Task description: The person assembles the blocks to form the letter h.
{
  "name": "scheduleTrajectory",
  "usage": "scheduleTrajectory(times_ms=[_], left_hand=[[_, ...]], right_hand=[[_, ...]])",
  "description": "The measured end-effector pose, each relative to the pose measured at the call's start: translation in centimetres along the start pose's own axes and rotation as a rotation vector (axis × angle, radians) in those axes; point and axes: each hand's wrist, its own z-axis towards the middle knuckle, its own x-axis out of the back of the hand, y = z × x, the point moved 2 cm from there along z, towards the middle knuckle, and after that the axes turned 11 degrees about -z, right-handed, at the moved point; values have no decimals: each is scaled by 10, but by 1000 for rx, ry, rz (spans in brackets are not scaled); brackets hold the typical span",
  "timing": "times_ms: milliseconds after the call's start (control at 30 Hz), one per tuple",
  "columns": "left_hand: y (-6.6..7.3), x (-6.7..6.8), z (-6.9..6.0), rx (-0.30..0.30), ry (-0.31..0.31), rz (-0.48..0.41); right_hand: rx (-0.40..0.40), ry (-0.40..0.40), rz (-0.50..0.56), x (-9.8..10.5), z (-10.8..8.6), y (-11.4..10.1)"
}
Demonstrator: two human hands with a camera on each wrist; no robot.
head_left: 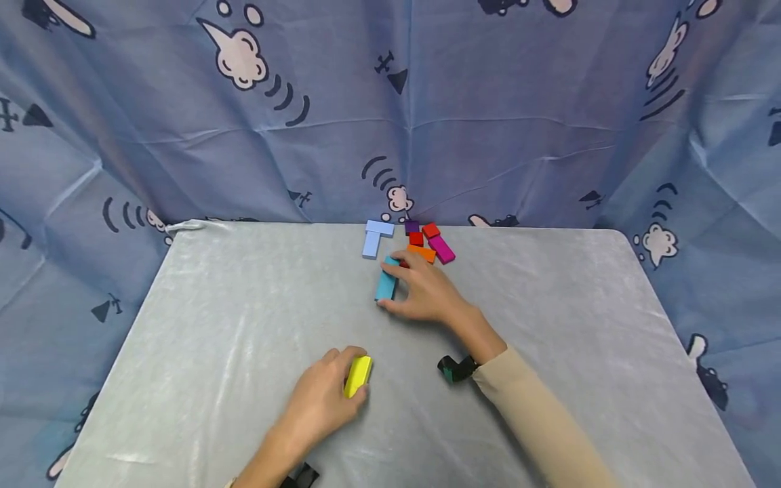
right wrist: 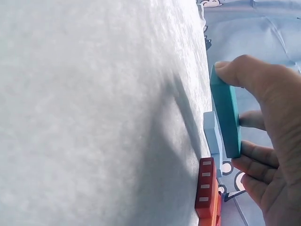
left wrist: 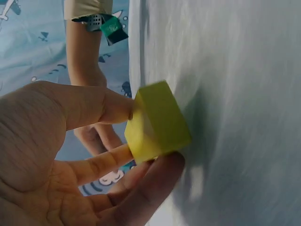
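Between thumb and fingers, my left hand pinches a yellow block near the front middle of the table; the left wrist view shows the block by its end and side. Farther back, my right hand holds a long blue block by its two ends. In the right wrist view that block is raised, with a shadow on the cloth. Just beyond it lies a dark red block with pale marks, mostly hidden by the right hand in the head view.
Two light blue blocks form a T at the table's back. Right of them are a purple block, two red blocks, an orange block and a magenta block. A patterned curtain hangs behind the table.
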Motion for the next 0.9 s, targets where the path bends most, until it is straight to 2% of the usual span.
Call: scheduleTrajectory(times_ms=[200,533,767,900], left_hand=[[2,-10,-6,7,18,4],[3,-17,-10,66,19,12],[-1,-19,-17,33,0,19],[-4,-16,-20,-10,-58,44]], right_hand=[[4,-4,-1,-1,-6,-3],[36,-26,42,-5,-18,-14],[44,-49,69,-10,-28,-25],[50,-53,76,-13,-33,-30]])
